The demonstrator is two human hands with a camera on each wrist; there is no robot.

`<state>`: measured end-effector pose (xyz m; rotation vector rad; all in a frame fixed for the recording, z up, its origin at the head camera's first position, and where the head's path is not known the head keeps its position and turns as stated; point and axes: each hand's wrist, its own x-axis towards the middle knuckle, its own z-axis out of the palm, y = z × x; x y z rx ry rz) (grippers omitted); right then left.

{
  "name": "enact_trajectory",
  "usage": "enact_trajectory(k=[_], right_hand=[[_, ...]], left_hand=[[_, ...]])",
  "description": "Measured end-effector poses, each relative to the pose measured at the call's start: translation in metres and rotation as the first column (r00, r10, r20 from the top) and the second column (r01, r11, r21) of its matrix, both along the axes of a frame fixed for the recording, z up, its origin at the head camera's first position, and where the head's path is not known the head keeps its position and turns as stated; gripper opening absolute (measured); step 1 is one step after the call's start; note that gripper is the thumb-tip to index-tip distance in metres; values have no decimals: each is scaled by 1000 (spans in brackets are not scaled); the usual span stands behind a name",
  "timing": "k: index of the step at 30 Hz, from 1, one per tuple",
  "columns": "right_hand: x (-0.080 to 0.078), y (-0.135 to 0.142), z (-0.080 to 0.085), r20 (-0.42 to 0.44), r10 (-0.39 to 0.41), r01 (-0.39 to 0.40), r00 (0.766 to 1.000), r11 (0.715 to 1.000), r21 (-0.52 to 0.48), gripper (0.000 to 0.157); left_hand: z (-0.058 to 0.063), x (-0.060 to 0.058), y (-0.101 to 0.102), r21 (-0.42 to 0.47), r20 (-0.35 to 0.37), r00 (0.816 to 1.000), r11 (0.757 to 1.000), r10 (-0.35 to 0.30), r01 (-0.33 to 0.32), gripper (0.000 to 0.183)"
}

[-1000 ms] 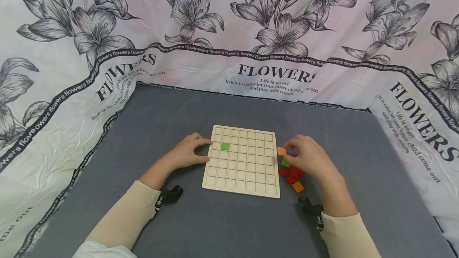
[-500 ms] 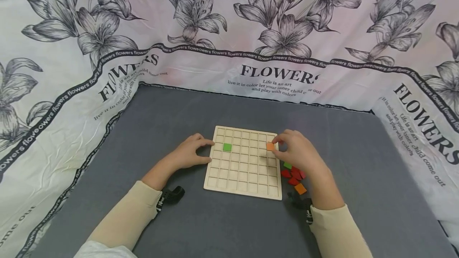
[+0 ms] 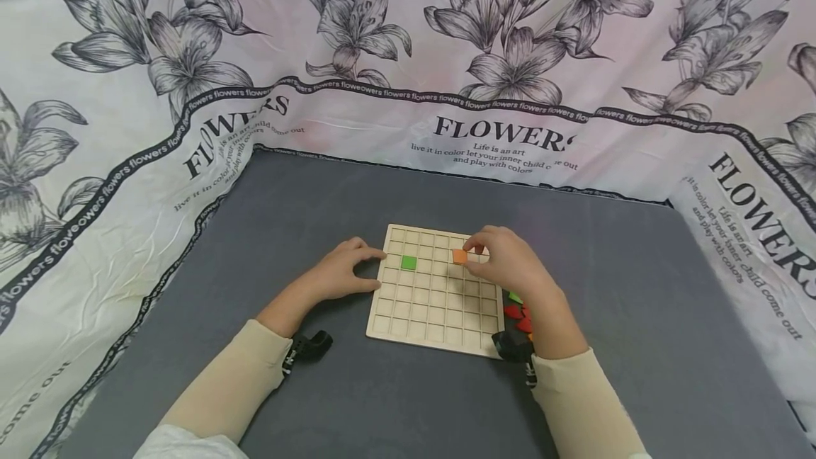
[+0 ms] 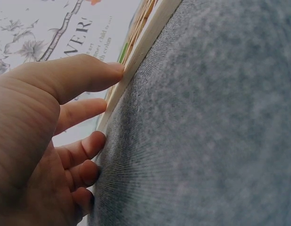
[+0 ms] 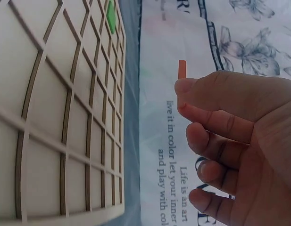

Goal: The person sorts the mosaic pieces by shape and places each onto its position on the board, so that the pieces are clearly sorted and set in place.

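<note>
My right hand (image 3: pixel 512 264) pinches a thin orange square tile (image 3: pixel 460 256) between thumb and fingers, over the upper right part of a pale wooden grid board (image 3: pixel 417 314). In the right wrist view the orange tile (image 5: pixel 182 69) is seen edge-on, raised off the board's face. A green square tile (image 3: pixel 409 262) lies in a cell toward the board's upper left. At the left edge of the board, my left hand (image 3: pixel 338 271) touches the rim with thumb and fingertips. The left wrist view shows the thumb (image 4: pixel 88 73) against the board's side (image 4: pixel 145 40).
Red pieces (image 3: pixel 515 312) and another green tile (image 3: pixel 515 297) lie right of the board, partly hidden by the right forearm. A grey table (image 3: pixel 357 395) carries everything. Behind and beside it hangs white flower-printed cloth (image 3: pixel 510 133).
My right hand has carried the orange tile leftward from beside the board's right edge to above its upper right cells. The left hand stays at the left rim. The head view shifts slightly.
</note>
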<state>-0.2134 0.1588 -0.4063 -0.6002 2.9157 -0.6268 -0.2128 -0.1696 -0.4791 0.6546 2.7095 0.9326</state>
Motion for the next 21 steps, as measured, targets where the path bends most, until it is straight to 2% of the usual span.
enact_trajectory(k=[11,21], right_hand=[[-8,-28,-11,-9,57,-57,998,998,8,24],[-19,-48,-24,-25,74,-71,997,993,91,24]], left_hand=[[-1,-1,1,-5,-3,1000,1000,-11,11,55],[1,0,1,-8,-3,1000,1000,-6,6,55]])
